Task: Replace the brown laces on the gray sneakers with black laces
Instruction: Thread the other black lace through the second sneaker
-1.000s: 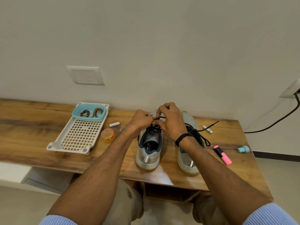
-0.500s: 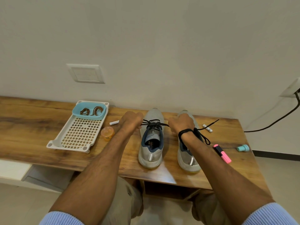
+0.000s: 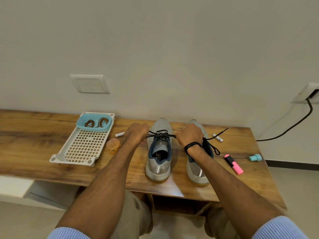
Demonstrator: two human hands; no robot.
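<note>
"Head camera: where's the black cord lace point(image 3: 161, 135)?"
"Knotted across the gray mesh sneaker point(image 3: 158, 163) on the wooden bench point(image 3: 34, 144); each end runs into a fist."
"Fingers?"
"Curled tight: left hand point(image 3: 136, 133) grips one end left of that sneaker, right hand point(image 3: 189, 135) the other, on its right. Further left, coiled brown laces point(image 3: 89, 123) lie in a blue plastic tub point(image 3: 93, 129)."

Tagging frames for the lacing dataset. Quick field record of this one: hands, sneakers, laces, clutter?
left hand: grip on one end of the black lace
right hand: grip on the other end
lace state: stretched between the hands, crossed over the left sneaker
right sneaker: black-laced, ends loose on the table
brown laces: in the blue bowl on the white tray
clutter: orange pot, pink highlighter
</note>
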